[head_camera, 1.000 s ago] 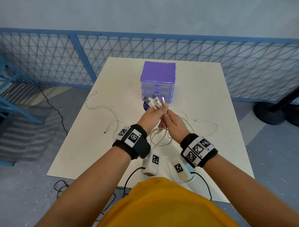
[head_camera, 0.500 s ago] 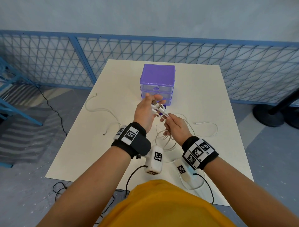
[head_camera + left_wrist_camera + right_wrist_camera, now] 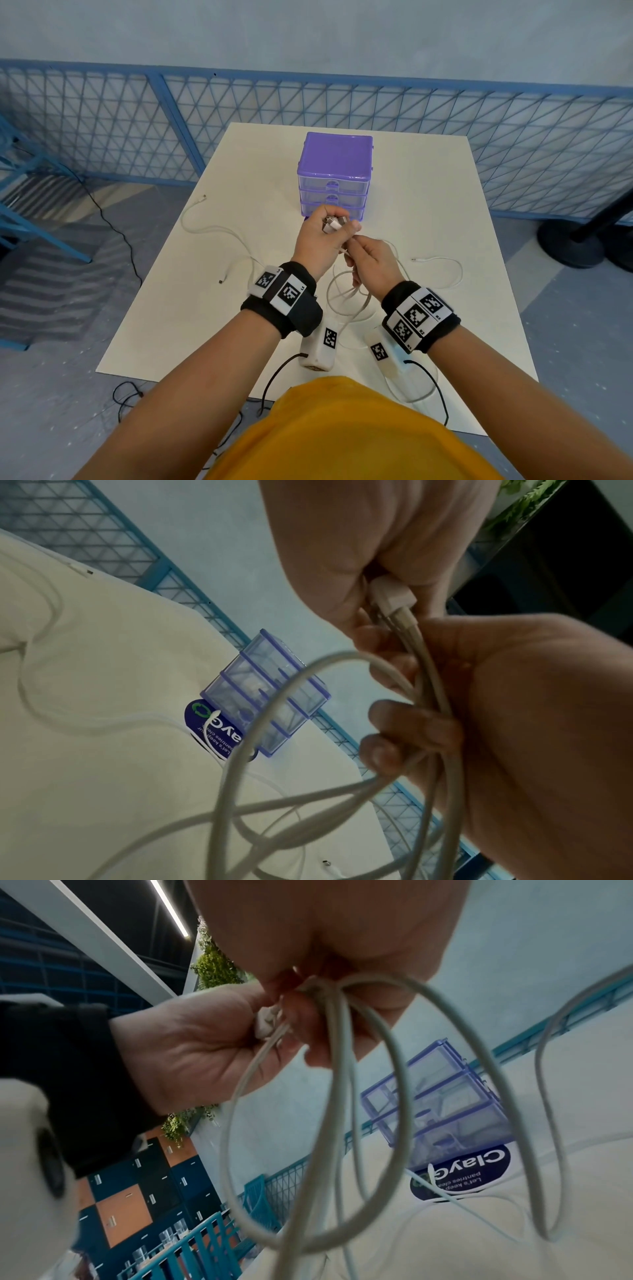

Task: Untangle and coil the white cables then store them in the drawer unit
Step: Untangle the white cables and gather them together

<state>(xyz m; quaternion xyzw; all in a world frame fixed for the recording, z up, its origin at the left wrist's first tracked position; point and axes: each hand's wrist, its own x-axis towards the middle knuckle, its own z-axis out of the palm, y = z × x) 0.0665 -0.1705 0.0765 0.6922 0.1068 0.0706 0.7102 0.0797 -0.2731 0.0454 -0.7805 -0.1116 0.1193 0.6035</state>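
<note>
Left hand (image 3: 320, 240) raised above the tabletop (image 3: 212, 308), fingers (image 3: 404, 561) curled tight round the bunched plug ends (image 3: 331, 224) of the white cables (image 3: 346, 294); gathered there, most likely, to give every strand one common starting point for coiling. Right hand (image 3: 371, 262) just beside and touching it, fingers (image 3: 400, 718) closed round the strands directly below the plugs, seemingly to steady the bundle and feed loops. Loops hanging slack beneath both hands, free tails trailing out to either side across the tabletop, not yet drawn in. Purple drawer unit (image 3: 335, 174) standing just beyond the hands, all drawers closed, near enough for a short reach once coiled. Untangling and coiling judged only partly done.
</note>
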